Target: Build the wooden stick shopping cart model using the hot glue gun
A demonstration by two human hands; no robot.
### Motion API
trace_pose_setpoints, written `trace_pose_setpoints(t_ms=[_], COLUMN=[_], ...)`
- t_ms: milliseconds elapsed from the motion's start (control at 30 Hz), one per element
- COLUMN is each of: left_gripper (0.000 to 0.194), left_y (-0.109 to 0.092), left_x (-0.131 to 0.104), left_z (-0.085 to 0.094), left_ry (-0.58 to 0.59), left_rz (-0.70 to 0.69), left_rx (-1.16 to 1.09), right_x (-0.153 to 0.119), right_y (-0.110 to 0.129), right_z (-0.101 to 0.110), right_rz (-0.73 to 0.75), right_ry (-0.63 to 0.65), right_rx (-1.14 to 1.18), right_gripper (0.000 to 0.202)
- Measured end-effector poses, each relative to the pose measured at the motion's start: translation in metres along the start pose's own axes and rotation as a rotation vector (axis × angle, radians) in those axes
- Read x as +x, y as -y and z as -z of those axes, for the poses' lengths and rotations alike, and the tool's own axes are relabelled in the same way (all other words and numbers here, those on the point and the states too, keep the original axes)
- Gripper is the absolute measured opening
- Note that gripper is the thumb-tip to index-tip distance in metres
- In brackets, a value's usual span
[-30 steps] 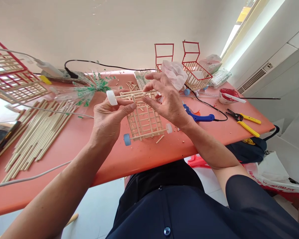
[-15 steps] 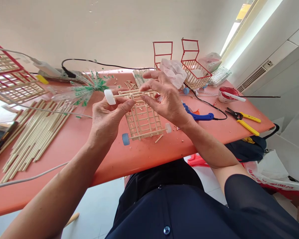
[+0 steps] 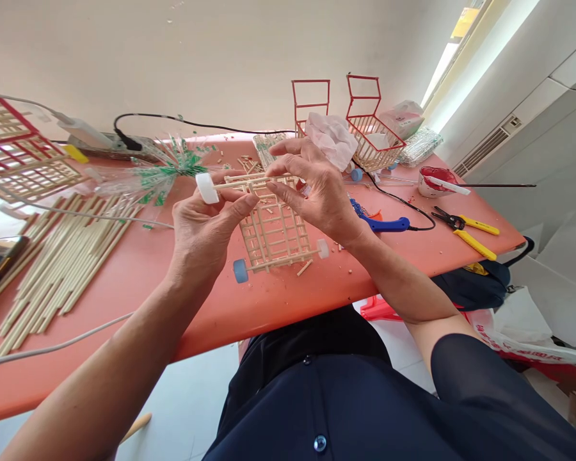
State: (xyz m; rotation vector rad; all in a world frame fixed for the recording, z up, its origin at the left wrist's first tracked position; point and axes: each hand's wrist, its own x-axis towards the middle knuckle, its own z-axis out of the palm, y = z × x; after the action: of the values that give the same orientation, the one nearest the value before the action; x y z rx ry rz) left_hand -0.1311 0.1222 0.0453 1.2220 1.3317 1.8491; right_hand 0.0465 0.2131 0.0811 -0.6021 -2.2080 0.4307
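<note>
Between my hands is a small wooden-stick cart frame (image 3: 278,234), a lattice of thin sticks with bottle caps as wheels. My left hand (image 3: 204,227) grips its upper left corner, thumb on the sticks, beside a white cap (image 3: 207,188) on the end of an axle stick. My right hand (image 3: 314,186) pinches the upper stick (image 3: 259,183) between thumb and fingers, its other fingers raised. Along the near side, another axle carries a blue cap (image 3: 240,271) on the left and a translucent white cap (image 3: 322,248) on the right. My right fingers partly hide the far right corner.
Loose sticks (image 3: 57,262) lie at left below a red-edged stick basket (image 3: 16,141). Two red-handled stick carts (image 3: 377,137) stand at the back. At right are a blue glue gun (image 3: 388,224), yellow-handled pliers (image 3: 475,234) and a cup of red paint (image 3: 434,182). Cables cross the table (image 3: 211,314).
The view has shifted slightly, so things sit a little further left. Both hands keep their hold on the cart frame with almost no change in pose.
</note>
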Motion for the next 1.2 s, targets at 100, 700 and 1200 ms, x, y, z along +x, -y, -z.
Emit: trace_pose_setpoints(t_ms=[100, 700, 1200], left_gripper=[0.026, 0.021, 0.024], left_y=[-0.001, -0.004, 0.002], left_x=[-0.001, -0.003, 0.000], left_z=[0.000, 0.002, 0.003], left_ry=[0.022, 0.002, 0.000], left_rz=[-0.049, -0.020, -0.029], left_rx=[-0.035, -0.014, 0.022], right_x=[-0.001, -0.004, -0.034], right_y=[0.001, -0.002, 0.014], right_z=[0.001, 0.029, -0.011], right_rz=[-0.011, 0.067, -0.191], right_ry=[0.006, -0.274, -0.027], right_rx=[0.001, -0.033, -0.173], right_gripper=[0.008, 0.028, 0.033])
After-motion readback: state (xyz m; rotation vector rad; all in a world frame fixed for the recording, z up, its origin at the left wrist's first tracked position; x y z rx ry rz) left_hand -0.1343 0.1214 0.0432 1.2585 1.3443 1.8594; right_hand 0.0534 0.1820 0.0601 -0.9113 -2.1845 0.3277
